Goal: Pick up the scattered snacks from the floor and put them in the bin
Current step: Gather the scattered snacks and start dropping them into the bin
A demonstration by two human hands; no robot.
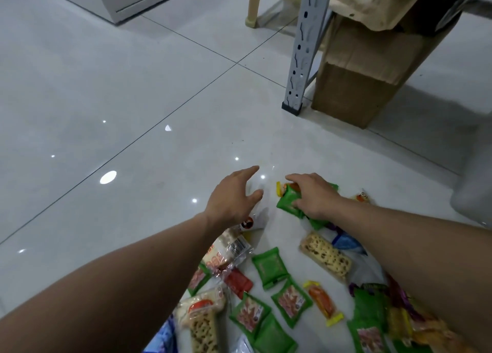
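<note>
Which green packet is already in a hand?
The farthest green packet, gripped by the right hand; the other green packets lie loose on the floor.

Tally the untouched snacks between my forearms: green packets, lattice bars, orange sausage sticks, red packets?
Green packets: 7 in clear view
Lattice bars: 2
Orange sausage sticks: 1
Red packets: 1
Total: 11; the right arm may hide more.

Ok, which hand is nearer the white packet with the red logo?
Left. The left hand is spread over the white packet, partly covering it; the right hand is off to the packet's right, gripping green packets.
</note>
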